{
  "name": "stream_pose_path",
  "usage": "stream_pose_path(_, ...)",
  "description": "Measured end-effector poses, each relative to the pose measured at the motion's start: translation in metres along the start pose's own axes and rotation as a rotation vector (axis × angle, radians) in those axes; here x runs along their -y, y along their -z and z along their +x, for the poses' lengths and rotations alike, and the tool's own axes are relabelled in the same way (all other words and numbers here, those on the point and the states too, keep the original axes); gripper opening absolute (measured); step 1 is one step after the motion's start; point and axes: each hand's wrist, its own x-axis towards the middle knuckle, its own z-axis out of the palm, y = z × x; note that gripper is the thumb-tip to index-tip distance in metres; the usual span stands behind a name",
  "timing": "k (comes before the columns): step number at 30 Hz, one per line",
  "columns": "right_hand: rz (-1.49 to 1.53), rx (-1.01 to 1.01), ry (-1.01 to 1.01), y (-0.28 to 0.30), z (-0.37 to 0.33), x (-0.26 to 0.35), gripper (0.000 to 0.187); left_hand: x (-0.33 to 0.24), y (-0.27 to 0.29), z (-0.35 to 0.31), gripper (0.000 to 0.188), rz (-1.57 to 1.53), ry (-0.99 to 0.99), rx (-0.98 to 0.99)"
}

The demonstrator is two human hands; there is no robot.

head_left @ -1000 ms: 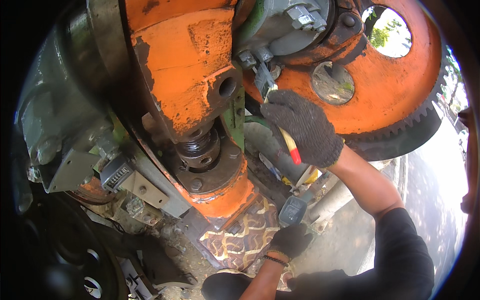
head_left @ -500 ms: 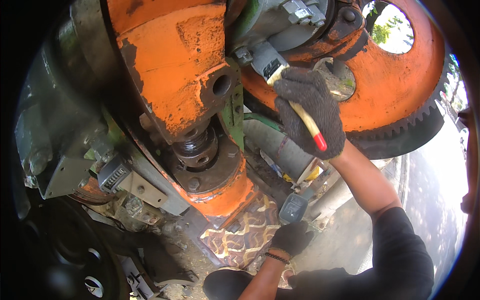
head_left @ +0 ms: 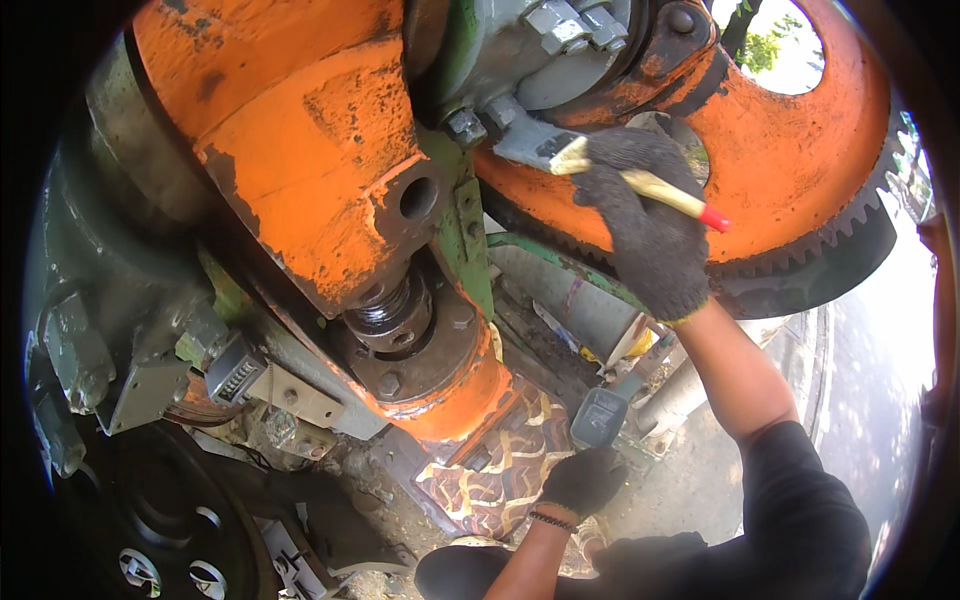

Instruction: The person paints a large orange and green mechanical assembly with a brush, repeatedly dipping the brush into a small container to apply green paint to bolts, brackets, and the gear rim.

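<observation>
My right hand (head_left: 650,230), in a dark knit glove, is closed round a paintbrush (head_left: 680,198) with a pale wooden handle and red end. Its wide, grey-coated bristles reach left to a grey bolt by the round grey housing (head_left: 480,60), in front of the orange gear wheel (head_left: 800,170). Lower down, my gloved left hand (head_left: 583,482) is closed at the near edge of a small container (head_left: 600,417) of grey paint. Its fingers are partly hidden. A beaded bracelet circles that wrist.
A large orange machine arm (head_left: 300,130) with chipped paint stands over a greasy threaded screw (head_left: 390,320) in an orange base (head_left: 450,410). Patterned sheeting (head_left: 500,465) lies below it. A small counter (head_left: 235,370) and a black wheel (head_left: 150,520) are at left.
The brush has swung flatter, its red end now up and to the right. My right hand has shifted slightly right; the whole view has also shifted. The left hand stays by the paint container.
</observation>
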Motion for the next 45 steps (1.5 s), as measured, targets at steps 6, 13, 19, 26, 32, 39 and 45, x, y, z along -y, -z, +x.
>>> stream_pose_path(6,0.086,-0.094,-0.116,-0.004,0.007,-0.009,0.018,0.019,-0.012,0.007,0.041,0.066,-0.003,0.073)
stream_pose_path(13,0.290,-0.084,-0.313,0.005,0.002,-0.002,0.025,0.042,-0.035,0.009,0.042,0.077,-0.087,0.016)
stream_pose_path(19,-0.015,-0.051,-0.040,-0.008,0.000,-0.025,0.020,0.006,-0.006,0.011,0.041,0.018,0.043,0.082)
stream_pose_path(26,0.007,-0.006,-0.097,0.011,-0.003,0.018,0.018,0.007,-0.009,0.010,0.042,0.027,-0.001,0.076)
stream_pose_path(32,0.034,-0.068,-0.088,0.010,-0.002,0.028,0.018,0.029,-0.023,0.008,0.042,0.029,-0.104,0.008)
stream_pose_path(39,0.244,-0.266,0.105,-0.014,0.023,0.005,0.021,0.015,-0.009,0.007,0.045,0.029,-0.017,0.095)
stream_pose_path(45,0.341,-0.350,-0.093,-0.026,0.030,0.020,0.019,0.002,-0.007,0.006,0.045,0.003,-0.014,0.043)
